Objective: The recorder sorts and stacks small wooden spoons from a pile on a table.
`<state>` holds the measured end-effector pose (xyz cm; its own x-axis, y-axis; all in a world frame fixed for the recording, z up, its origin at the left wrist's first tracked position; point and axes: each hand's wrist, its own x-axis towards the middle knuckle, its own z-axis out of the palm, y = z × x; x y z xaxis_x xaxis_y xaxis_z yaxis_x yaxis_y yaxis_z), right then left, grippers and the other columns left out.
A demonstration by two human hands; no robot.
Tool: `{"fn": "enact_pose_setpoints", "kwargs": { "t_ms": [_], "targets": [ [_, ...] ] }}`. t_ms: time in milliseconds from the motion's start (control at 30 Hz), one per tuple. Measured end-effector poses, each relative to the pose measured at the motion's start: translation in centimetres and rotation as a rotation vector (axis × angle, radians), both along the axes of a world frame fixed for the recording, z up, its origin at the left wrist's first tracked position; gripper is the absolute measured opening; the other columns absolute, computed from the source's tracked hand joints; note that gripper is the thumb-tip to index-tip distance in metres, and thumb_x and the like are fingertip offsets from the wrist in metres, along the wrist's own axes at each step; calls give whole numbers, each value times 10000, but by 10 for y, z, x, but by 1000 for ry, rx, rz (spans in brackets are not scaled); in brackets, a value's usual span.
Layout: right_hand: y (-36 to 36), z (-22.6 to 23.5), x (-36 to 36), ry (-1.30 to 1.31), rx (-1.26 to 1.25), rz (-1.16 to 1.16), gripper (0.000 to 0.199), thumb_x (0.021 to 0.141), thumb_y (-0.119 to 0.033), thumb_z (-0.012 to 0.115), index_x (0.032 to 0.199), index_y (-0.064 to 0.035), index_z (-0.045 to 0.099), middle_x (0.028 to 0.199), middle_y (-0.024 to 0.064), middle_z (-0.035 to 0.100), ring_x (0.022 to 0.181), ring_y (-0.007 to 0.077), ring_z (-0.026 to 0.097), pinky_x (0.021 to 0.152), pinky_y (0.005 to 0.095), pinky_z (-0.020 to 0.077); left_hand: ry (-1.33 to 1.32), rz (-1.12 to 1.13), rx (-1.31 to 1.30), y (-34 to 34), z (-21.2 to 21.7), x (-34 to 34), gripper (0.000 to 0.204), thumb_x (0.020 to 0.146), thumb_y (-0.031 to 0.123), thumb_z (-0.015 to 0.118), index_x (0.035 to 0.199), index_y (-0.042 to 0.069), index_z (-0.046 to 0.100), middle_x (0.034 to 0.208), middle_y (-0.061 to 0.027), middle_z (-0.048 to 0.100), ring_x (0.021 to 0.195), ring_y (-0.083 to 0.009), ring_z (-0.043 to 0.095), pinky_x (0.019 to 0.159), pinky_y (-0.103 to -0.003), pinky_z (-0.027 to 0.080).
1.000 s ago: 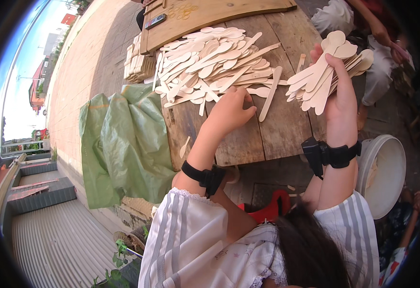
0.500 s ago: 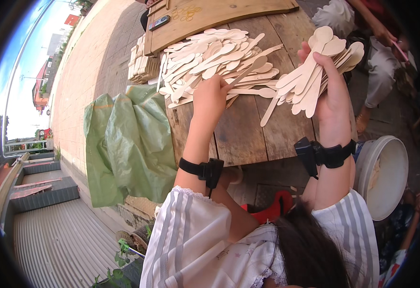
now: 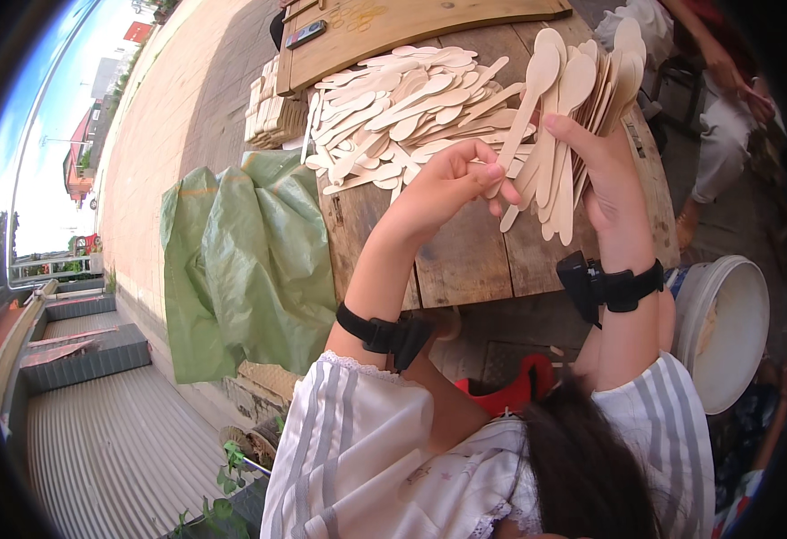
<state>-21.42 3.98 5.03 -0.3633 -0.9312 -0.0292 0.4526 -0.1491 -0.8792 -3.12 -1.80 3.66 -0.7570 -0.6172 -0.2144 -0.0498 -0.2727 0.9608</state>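
Note:
Upright in my right hand (image 3: 605, 162) is a fanned bundle of pale wooden spoons (image 3: 578, 85), bowls upward, the thumb pressed across the front ones. My left hand (image 3: 465, 180) has come up to the bundle's left side. Its thumb and finger pinch the handle end of one wooden spoon (image 3: 528, 108), which leans against the bundle, bowl up. Behind my left hand, a loose heap of wooden spoons (image 3: 402, 103) lies on the plank table (image 3: 461, 260), handles pointing many ways.
A raised wooden board (image 3: 447, 22) at the table's far side carries yellow rubber bands (image 3: 358, 16) and a small dark device (image 3: 306, 34). Stacked spoon bundles (image 3: 272, 108) stand far left, above a green sheet (image 3: 250, 260). A white bucket (image 3: 721, 332) is at right; another person (image 3: 721, 135) sits beyond.
My left hand has moved right from the heap to the bundle, bringing a spoon along. The bundle in my right hand now stands more upright, a little further left.

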Motion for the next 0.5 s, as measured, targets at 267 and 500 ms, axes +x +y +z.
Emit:
{"fn": "enact_pose_setpoints", "kwargs": {
  "t_ms": [267, 500],
  "targets": [
    [6, 1, -8, 104, 26, 284, 419, 791, -94, 669, 1175, 12, 538, 1010, 98, 651, 902, 169, 629, 788, 302, 524, -145, -158, 152, 2, 1, -6, 220, 930, 289, 569, 937, 71, 544, 854, -62, 670, 750, -116, 603, 707, -260, 464],
    [13, 10, -26, -65, 32, 78, 439, 785, -109, 676, 1180, 11, 526, 1004, 90, 639, 884, 173, 633, 767, 302, 532, -1234, 329, -1418, -11, -44, 9, 237, 847, 213, 615, 1065, 123, 602, 961, -39, 601, 910, -202, 547, 835, -383, 368]
  ]
}}
